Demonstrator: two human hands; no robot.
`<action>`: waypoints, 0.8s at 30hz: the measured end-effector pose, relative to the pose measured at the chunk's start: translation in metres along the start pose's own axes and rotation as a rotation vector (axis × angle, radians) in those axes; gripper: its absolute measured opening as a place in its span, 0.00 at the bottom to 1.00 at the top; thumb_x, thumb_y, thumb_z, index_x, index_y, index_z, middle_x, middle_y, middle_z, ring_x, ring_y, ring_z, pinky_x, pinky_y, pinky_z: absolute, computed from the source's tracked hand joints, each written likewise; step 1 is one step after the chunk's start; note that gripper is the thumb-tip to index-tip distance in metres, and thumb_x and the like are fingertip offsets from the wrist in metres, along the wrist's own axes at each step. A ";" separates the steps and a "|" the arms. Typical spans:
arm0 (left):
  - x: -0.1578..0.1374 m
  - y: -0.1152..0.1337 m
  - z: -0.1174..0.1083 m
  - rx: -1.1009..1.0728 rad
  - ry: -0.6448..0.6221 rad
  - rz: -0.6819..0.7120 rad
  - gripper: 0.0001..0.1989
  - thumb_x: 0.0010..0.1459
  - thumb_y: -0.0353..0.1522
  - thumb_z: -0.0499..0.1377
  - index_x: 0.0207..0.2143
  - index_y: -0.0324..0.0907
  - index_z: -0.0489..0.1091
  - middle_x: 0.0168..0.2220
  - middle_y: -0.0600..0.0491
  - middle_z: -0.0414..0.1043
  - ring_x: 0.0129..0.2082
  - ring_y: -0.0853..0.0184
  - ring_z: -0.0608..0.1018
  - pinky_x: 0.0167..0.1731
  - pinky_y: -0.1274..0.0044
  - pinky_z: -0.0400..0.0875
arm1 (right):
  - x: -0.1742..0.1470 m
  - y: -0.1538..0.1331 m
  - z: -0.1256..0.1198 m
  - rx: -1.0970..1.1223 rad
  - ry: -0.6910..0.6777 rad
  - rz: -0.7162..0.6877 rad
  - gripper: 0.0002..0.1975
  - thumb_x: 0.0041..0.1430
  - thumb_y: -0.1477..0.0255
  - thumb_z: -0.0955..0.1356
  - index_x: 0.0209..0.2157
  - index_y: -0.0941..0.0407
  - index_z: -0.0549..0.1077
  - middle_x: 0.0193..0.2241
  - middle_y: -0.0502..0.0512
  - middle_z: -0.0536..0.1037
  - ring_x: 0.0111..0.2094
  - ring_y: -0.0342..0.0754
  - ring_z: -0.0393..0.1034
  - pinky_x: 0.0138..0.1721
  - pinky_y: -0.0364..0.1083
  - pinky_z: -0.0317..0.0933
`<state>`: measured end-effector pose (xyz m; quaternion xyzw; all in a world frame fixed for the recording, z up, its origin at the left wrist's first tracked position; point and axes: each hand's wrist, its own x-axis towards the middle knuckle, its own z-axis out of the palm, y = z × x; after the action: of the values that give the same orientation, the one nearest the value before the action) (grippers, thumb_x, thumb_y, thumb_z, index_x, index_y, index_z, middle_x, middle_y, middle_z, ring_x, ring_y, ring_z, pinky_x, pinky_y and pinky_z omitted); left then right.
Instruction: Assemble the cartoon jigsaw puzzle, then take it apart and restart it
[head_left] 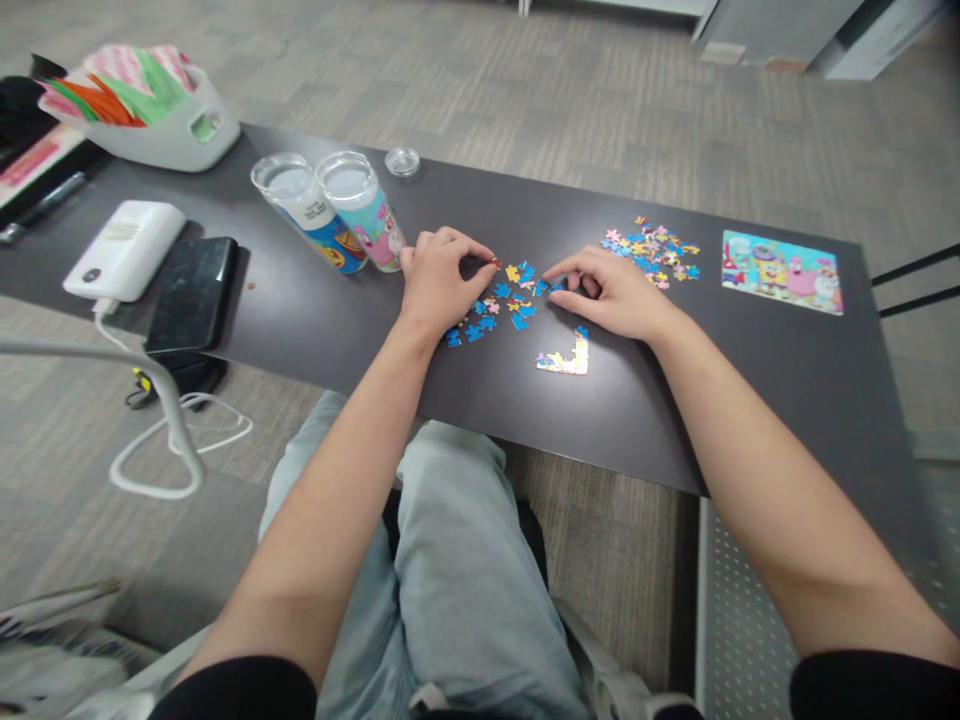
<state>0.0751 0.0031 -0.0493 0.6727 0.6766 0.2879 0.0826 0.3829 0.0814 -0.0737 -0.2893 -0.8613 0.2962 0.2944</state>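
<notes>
My left hand (441, 278) is closed at the left side of a loose group of mostly blue jigsaw pieces (519, 308). Between its thumb and forefinger sits a small reddish jigsaw piece (496, 263). On the group's right side my right hand (611, 290) pinches a blue jigsaw piece (556, 287), partly covered by the fingertips. Nearer the table's front edge, a joined L-shaped strip of puzzle (576, 362) lies flat. Beyond my right hand is a second pile of mixed pieces (656, 250). A colourful cartoon picture card (781, 272) lies to the right.
Two clear cylinders with cartoon prints (360, 205) stand left of my left hand, near a small clear lid (402, 162). A white power bank (124, 250), a black phone (193, 295) and a white basket (176, 140) occupy the table's left part. A white cable hangs beside it.
</notes>
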 end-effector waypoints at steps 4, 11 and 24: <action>0.000 -0.004 0.001 -0.073 -0.012 0.021 0.09 0.75 0.28 0.76 0.52 0.50 0.91 0.59 0.48 0.94 0.68 0.40 0.87 0.76 0.38 0.68 | -0.001 0.000 0.000 -0.003 0.004 -0.002 0.21 0.77 0.44 0.81 0.54 0.45 0.92 0.39 0.55 0.81 0.33 0.54 0.65 0.42 0.58 0.69; 0.002 -0.017 0.009 -0.293 0.033 0.186 0.16 0.74 0.23 0.72 0.57 0.47 0.91 0.53 0.49 0.93 0.56 0.51 0.91 0.68 0.52 0.78 | 0.000 -0.001 0.000 -0.011 0.005 -0.005 0.14 0.74 0.58 0.79 0.55 0.47 0.93 0.40 0.54 0.81 0.33 0.54 0.66 0.42 0.57 0.67; -0.096 0.017 -0.030 -0.304 -0.164 0.200 0.08 0.79 0.42 0.72 0.51 0.52 0.92 0.47 0.53 0.94 0.48 0.51 0.91 0.67 0.51 0.73 | 0.002 0.004 -0.001 -0.020 0.003 0.054 0.15 0.73 0.55 0.83 0.55 0.46 0.93 0.40 0.54 0.83 0.34 0.53 0.65 0.45 0.58 0.71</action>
<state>0.0827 -0.0983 -0.0421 0.7377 0.5460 0.3375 0.2091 0.3839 0.0855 -0.0753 -0.3158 -0.8557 0.2949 0.2847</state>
